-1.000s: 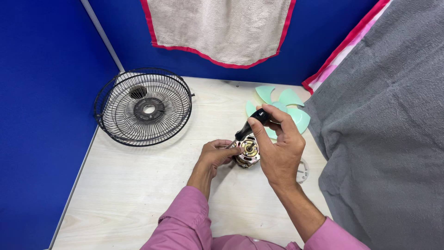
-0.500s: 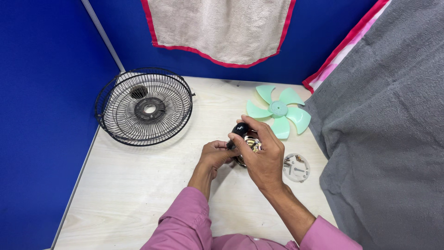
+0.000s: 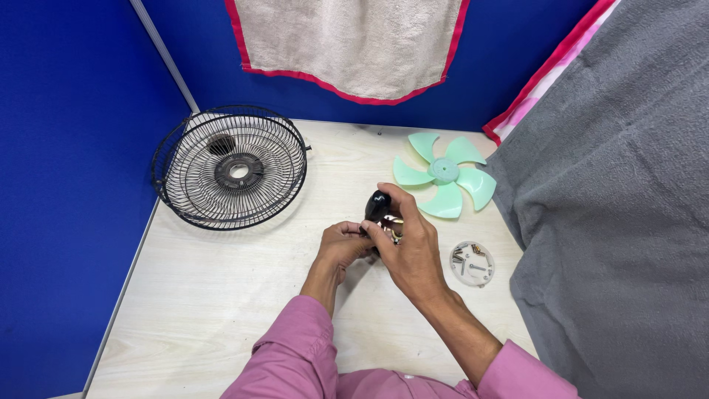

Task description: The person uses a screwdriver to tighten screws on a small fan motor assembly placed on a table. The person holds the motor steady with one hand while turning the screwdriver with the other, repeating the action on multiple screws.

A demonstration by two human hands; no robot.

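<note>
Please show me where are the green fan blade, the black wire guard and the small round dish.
green fan blade [image 3: 444,170], head view, central hub.
black wire guard [image 3: 238,171], head view, centre ring.
small round dish [image 3: 484,260], head view, right rim.

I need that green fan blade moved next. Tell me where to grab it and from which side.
Grip the fan blade by its raised round hub at the centre, coming straight down from above. It lies flat on the table, so the thin blades give little edge to pinch, while the hub stands up. Approach from the near left: the grey cloth crowds its right side.
</note>
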